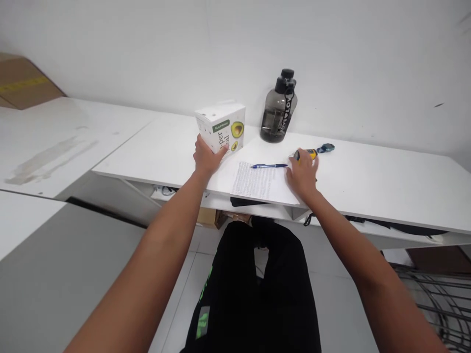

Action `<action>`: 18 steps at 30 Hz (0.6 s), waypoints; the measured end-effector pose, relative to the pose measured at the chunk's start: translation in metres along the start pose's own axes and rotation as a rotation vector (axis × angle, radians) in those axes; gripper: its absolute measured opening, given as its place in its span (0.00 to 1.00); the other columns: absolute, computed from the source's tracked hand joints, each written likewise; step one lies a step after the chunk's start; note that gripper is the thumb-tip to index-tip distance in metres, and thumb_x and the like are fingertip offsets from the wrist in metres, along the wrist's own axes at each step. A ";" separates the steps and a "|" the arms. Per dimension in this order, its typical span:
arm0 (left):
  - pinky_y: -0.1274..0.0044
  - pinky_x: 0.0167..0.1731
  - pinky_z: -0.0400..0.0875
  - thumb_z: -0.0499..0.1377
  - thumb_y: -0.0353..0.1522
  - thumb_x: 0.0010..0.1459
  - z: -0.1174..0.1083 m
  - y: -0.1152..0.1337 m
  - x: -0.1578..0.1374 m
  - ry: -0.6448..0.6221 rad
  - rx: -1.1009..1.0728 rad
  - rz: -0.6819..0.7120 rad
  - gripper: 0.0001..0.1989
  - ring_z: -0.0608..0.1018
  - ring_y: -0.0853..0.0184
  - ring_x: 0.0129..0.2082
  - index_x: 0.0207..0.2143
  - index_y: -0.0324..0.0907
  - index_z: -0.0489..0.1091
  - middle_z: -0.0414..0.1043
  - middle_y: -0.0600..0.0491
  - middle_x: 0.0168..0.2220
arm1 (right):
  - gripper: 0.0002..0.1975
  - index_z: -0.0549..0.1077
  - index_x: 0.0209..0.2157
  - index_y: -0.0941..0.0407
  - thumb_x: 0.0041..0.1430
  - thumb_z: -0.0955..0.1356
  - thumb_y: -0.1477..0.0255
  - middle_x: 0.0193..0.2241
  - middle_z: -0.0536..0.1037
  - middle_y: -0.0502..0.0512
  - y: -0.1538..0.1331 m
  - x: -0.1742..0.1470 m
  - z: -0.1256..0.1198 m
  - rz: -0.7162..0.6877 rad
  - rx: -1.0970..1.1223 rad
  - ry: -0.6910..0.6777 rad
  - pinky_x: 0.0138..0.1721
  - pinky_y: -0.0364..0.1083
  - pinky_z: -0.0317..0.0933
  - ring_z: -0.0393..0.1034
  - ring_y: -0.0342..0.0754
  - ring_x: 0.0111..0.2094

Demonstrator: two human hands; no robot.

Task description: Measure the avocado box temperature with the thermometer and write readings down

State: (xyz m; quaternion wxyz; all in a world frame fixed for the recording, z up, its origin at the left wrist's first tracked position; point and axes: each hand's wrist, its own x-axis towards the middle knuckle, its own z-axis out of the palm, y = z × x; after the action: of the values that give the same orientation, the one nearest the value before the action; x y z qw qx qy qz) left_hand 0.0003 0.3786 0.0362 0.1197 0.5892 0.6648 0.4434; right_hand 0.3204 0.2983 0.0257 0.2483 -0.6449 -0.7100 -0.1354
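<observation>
My left hand (207, 156) is closed round the lower left side of a white carton (221, 128) printed with avocados, which stands on the white desk (371, 176). Over at the right, my right hand (303, 172) has its fingers curled on a small yellow-and-black object (312, 153); its kind is partly hidden by the fingers. A dark teal strap-like piece (326, 147) lies just beyond it. Between my hands is a sheet of paper with writing (253, 181), and a blue pen (268, 166) rests across its top. My right wrist is over the paper's right edge.
A large grey water bottle (274, 115) with a black lid stands by the wall, behind the pen. A cardboard box (27, 81) sits at the far left. Under the desktop is a shelf (272, 210) with dark items. A wire rack (437, 304) is at lower right.
</observation>
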 end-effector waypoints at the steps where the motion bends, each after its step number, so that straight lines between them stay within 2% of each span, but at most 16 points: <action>1: 0.53 0.64 0.57 0.64 0.51 0.52 0.001 -0.001 0.001 0.002 0.003 0.003 0.50 0.62 0.43 0.68 0.69 0.41 0.44 0.57 0.34 0.67 | 0.21 0.68 0.59 0.57 0.66 0.62 0.71 0.72 0.51 0.68 -0.006 0.007 0.003 -0.072 0.007 -0.045 0.67 0.73 0.35 0.41 0.65 0.72; 4: 0.52 0.64 0.56 0.63 0.51 0.54 0.003 -0.002 0.003 0.003 0.000 0.002 0.48 0.62 0.43 0.68 0.68 0.42 0.45 0.58 0.35 0.66 | 0.17 0.72 0.54 0.59 0.67 0.62 0.72 0.72 0.50 0.70 -0.024 0.028 0.009 -0.184 0.002 -0.185 0.66 0.74 0.35 0.42 0.66 0.72; 7: 0.52 0.64 0.57 0.62 0.52 0.54 0.002 -0.001 0.004 -0.009 0.001 -0.015 0.47 0.64 0.42 0.66 0.68 0.41 0.47 0.60 0.35 0.65 | 0.13 0.74 0.45 0.59 0.68 0.60 0.74 0.67 0.62 0.71 -0.034 0.038 0.005 -0.252 0.025 -0.189 0.67 0.72 0.37 0.54 0.63 0.68; 9: 0.52 0.64 0.58 0.61 0.52 0.54 0.000 0.001 0.003 -0.013 0.006 -0.029 0.47 0.65 0.42 0.66 0.67 0.39 0.48 0.61 0.34 0.64 | 0.13 0.73 0.44 0.58 0.69 0.58 0.73 0.57 0.73 0.70 -0.035 0.035 -0.002 -0.191 0.111 -0.133 0.64 0.68 0.49 0.67 0.60 0.58; 11: 0.53 0.64 0.57 0.61 0.52 0.54 -0.002 0.004 0.002 -0.012 0.010 -0.031 0.47 0.65 0.41 0.66 0.67 0.36 0.48 0.61 0.32 0.64 | 0.13 0.70 0.46 0.57 0.69 0.58 0.68 0.44 0.79 0.66 -0.034 0.026 -0.007 -0.034 0.246 -0.076 0.52 0.60 0.63 0.74 0.58 0.44; 12: 0.53 0.64 0.57 0.61 0.52 0.54 -0.002 0.005 0.001 -0.011 0.010 -0.027 0.47 0.65 0.41 0.66 0.67 0.36 0.49 0.61 0.31 0.64 | 0.12 0.69 0.44 0.56 0.69 0.59 0.66 0.37 0.78 0.62 -0.033 0.020 -0.008 0.050 0.316 -0.049 0.45 0.57 0.65 0.73 0.56 0.37; 14: 0.53 0.64 0.58 0.61 0.52 0.55 -0.003 0.007 0.000 -0.009 0.010 -0.018 0.47 0.65 0.41 0.65 0.67 0.36 0.49 0.62 0.31 0.64 | 0.11 0.67 0.36 0.53 0.65 0.61 0.60 0.27 0.72 0.53 -0.033 0.008 -0.008 0.153 0.433 0.017 0.36 0.52 0.63 0.68 0.52 0.29; 16: 0.52 0.63 0.58 0.60 0.52 0.55 -0.004 0.007 0.000 -0.012 0.012 -0.015 0.46 0.66 0.41 0.65 0.66 0.37 0.50 0.63 0.31 0.63 | 0.15 0.61 0.26 0.50 0.62 0.63 0.57 0.22 0.65 0.49 -0.035 -0.002 -0.005 0.147 0.522 0.098 0.34 0.50 0.61 0.63 0.50 0.27; 18: 0.52 0.63 0.59 0.60 0.53 0.55 -0.003 0.007 0.000 -0.014 0.015 -0.010 0.45 0.67 0.41 0.64 0.66 0.38 0.51 0.64 0.32 0.63 | 0.19 0.57 0.23 0.50 0.63 0.61 0.54 0.24 0.64 0.50 -0.037 -0.006 -0.002 0.092 0.605 0.170 0.38 0.50 0.62 0.63 0.50 0.31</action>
State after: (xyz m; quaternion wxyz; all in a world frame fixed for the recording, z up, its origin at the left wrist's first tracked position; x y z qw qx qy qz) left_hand 0.0024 0.3764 0.0430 0.1224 0.5898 0.6702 0.4336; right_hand 0.2846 0.2873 0.0288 0.4930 -0.5598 -0.6648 0.0398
